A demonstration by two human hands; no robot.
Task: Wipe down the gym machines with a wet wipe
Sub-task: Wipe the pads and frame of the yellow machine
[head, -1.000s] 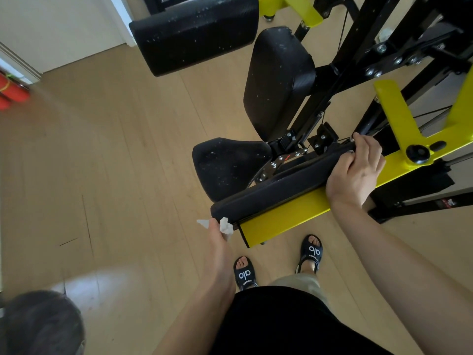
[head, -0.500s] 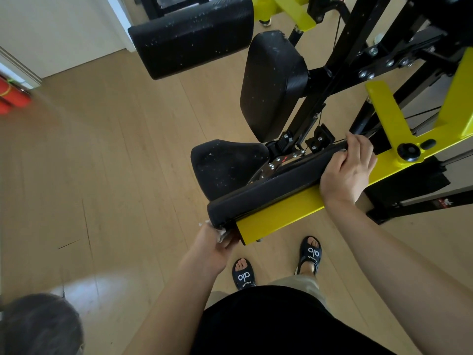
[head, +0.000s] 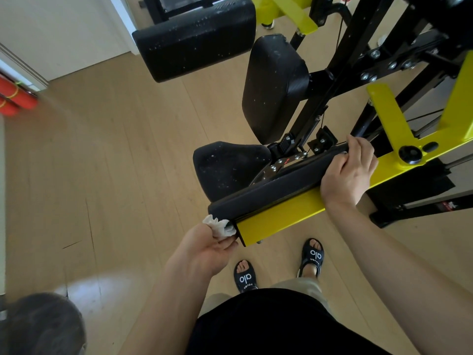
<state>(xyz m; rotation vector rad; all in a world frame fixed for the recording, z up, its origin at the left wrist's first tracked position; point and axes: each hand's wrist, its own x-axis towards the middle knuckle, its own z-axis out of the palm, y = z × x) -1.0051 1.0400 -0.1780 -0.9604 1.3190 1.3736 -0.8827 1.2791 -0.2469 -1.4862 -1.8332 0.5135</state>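
A yellow and black gym machine fills the right half of the view. Its long black arm pad (head: 268,193) sits on a yellow bar (head: 279,219) that juts toward me. My left hand (head: 210,248) holds a crumpled white wet wipe (head: 218,225) against the near end of that pad, just left of the bar's end. My right hand (head: 345,172) grips the far part of the pad, fingers curled over its top edge.
The black seat (head: 227,167) and back pad (head: 273,88) stand behind the arm pad, both speckled white. Another black pad (head: 194,37) hangs at the top. Wooden floor (head: 115,162) spreads to the left. My sandalled feet (head: 245,276) stand below the bar. Red rolls (head: 15,98) lie far left.
My left hand has turned under the near end of the pad, and the wipe now shows at the pad's corner. My right hand stays gripped on the pad.
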